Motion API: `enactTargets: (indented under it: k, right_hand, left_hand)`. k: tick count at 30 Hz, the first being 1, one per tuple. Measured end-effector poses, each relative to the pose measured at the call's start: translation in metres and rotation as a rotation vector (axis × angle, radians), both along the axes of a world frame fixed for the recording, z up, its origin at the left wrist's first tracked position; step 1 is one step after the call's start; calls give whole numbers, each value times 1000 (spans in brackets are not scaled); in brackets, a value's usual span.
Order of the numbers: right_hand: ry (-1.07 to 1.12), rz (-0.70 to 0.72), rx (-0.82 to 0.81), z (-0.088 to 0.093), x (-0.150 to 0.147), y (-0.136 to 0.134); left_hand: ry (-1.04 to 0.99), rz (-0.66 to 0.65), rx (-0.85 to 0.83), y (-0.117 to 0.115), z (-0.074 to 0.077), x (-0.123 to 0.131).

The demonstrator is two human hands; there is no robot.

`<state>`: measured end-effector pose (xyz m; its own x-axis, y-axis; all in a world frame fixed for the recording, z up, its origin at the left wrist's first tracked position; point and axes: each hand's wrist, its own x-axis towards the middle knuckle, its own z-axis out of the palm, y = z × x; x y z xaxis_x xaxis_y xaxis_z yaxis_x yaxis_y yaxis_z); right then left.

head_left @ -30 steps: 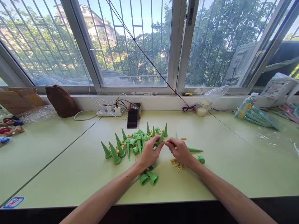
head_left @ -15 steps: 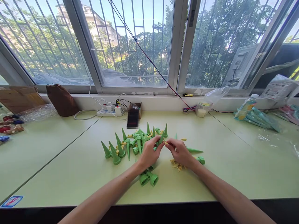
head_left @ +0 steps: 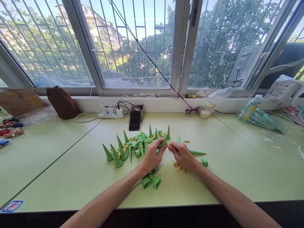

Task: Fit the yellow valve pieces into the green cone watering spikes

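Note:
My left hand [head_left: 153, 153] is closed around a green plastic spike [head_left: 164, 140], its tip pointing up and away. Close beside it, my right hand [head_left: 181, 154] pinches a small yellow piece [head_left: 168, 144], largely hidden by the fingers, against the spike. Behind my left hand lies a pile of green spikes [head_left: 141, 144], with small yellow pieces among them. Several spikes [head_left: 118, 160] stand upright on their wide bases to the left. Under my right wrist are loose yellow pieces [head_left: 182, 169]. Two hollow green cups [head_left: 155, 182] lie near my left forearm.
A power strip [head_left: 111, 115] with cables and a small box [head_left: 140, 110] stand by the window. A brown bag [head_left: 62, 103] is at the back left. A lidded cup [head_left: 205, 112] and a bottle [head_left: 249, 108] stand at the back right.
My right fingers have shifted slightly around the small yellow piece. My left hand and the green spike stay in almost the same place.

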<state>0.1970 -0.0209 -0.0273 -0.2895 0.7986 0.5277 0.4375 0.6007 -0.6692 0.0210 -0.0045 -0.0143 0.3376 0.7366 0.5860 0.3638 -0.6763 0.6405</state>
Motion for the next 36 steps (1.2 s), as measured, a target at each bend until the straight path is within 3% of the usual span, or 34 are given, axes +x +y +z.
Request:
enactTargets:
  k: [13,36]
  right_hand:
    - [101,-8,-41,6,-5,-6]
    - [85,-29,73,6,-6,-6]
  left_hand:
    - [2,-53,-31,-1,4,-1]
    - [41,-52,47,2,1,-1]
